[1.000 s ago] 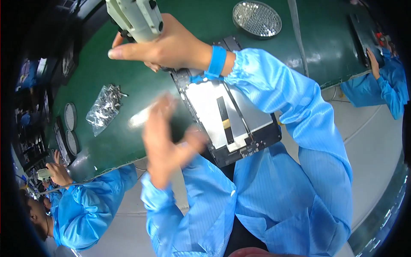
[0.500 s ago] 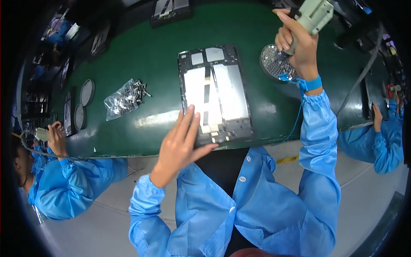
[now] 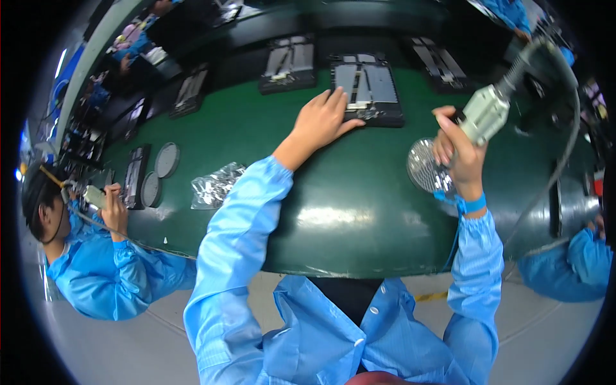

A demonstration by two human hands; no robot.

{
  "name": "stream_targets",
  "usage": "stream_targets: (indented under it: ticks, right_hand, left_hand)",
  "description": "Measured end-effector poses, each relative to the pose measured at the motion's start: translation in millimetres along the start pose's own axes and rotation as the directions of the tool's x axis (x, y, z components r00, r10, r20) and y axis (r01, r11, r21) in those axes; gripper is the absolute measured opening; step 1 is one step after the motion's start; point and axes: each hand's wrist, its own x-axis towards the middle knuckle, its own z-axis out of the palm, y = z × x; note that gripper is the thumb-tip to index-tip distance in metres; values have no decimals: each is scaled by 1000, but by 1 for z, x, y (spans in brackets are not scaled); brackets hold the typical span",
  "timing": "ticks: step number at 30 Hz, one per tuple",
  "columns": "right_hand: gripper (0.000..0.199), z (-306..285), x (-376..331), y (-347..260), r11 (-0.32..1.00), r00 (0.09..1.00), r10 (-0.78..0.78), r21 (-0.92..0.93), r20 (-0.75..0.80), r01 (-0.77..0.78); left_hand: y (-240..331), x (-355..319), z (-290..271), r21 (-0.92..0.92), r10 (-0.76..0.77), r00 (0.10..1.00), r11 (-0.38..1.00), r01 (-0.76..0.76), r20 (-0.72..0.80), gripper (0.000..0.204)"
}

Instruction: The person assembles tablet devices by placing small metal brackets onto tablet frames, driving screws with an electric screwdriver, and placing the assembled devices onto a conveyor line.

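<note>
Head: green table (image 3: 359, 170), grey floor (image 3: 157, 343)

The left hand (image 3: 321, 122) hides the tablet's (image 3: 383, 86) lower left corner.

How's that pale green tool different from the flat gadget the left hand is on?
The pale green tool is chunky; the flat gadget is a dark slab with silvery panels. The tool tilts in the right hand; the gadget lies flat under the left hand. A hand is on each.
</note>
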Motion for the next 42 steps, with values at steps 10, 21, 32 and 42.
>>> stream_targets:
  ticks: [10,21,32,42]
  right_hand:
    - [17,-73,13,8,995,970,-80,46,-228,93]
    - [15,-107,1,-12,992,941,-126,-35,-315,121]
    - [16,-84,-7,-26,994,986,-104,-54,-132,97]
    - [19,-60,-15,-25,991,992,-127,-27,15,127]
  left_hand:
    - [-117,46,26,164,-573,814,798,580,-95,69]
    - [-177,40,23,-227,-635,161,-22,974,756,77]
    - [-64,-4,-135,-734,-712,419,-200,649,564,37]
    - [148,-125,-213,-445,-697,348,46,894,627,41]
